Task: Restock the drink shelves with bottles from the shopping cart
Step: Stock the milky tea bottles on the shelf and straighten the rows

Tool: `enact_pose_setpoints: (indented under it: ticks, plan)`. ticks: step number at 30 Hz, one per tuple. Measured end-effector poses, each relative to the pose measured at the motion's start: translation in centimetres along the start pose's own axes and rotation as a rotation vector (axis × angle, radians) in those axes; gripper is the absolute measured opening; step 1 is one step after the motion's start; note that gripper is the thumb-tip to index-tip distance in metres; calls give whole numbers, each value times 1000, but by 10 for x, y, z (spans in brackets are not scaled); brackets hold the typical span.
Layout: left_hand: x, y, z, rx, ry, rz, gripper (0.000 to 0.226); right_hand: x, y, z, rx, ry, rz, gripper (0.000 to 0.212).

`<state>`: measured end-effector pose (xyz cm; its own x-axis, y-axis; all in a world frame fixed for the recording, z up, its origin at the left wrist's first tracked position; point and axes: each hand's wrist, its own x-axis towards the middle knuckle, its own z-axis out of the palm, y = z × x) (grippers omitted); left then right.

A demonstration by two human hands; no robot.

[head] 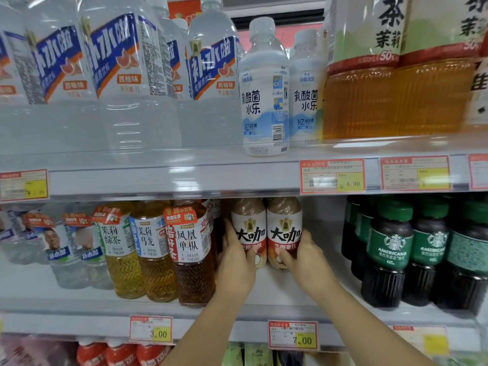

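Two milk-coffee bottles with white and red labels stand side by side on the middle shelf. My left hand grips the left coffee bottle low on its label, thumb across the front. My right hand grips the right coffee bottle the same way. Both bottles are upright and touch each other. The shopping cart is out of view.
Tea bottles stand close on the left of my hands, dark green-labelled Americano bottles on the right. There is a gap of bare shelf between the coffee bottles and the Americano bottles. Large water bottles and yoghurt drinks fill the shelf above.
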<state>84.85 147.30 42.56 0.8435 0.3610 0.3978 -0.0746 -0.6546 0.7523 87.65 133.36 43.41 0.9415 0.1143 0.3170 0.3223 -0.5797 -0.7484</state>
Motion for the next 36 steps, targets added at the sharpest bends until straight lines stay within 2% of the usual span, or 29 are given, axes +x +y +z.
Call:
enact_pose_setpoints:
  ticks: [7, 10, 11, 13, 14, 16, 20, 25, 28, 32, 36]
  plan:
    - [-9, 6, -4, -19, -11, 2, 88, -10, -6, -6, 45, -38, 11, 51]
    - [-45, 13, -18, -82, 11, 173, 78, -41, -13, -16, -31, 107, -130, 69]
    - [-62, 12, -27, -103, 31, 257, 70, -58, -15, -17, -41, 176, -226, 64]
    - [-93, -2, -44, -139, 75, 413, 51, -92, -16, -9, -33, 229, -447, 36]
    - [-109, -16, -52, -146, 107, 470, 42, -110, -13, 2, -30, 210, -526, 24]
    - [-139, -58, -61, -132, 186, 504, 32, -143, 0, 35, -32, 79, -585, 16]
    - [-203, -158, -77, -31, 198, 302, 26, -206, 35, 126, -43, -303, -485, 12]
    - [-302, -287, -90, 122, 117, -83, 26, -279, 105, 235, -184, -724, -205, 21]
    - [-362, -345, -94, 226, 60, -297, 27, -317, 147, 281, -286, -932, -104, 24]
    - [-426, -407, -89, 339, -63, -463, 27, -358, 191, 330, -445, -1192, 23, 32]
    - [-473, -453, -73, 355, -208, -584, 27, -393, 223, 374, -568, -1328, 132, 33]
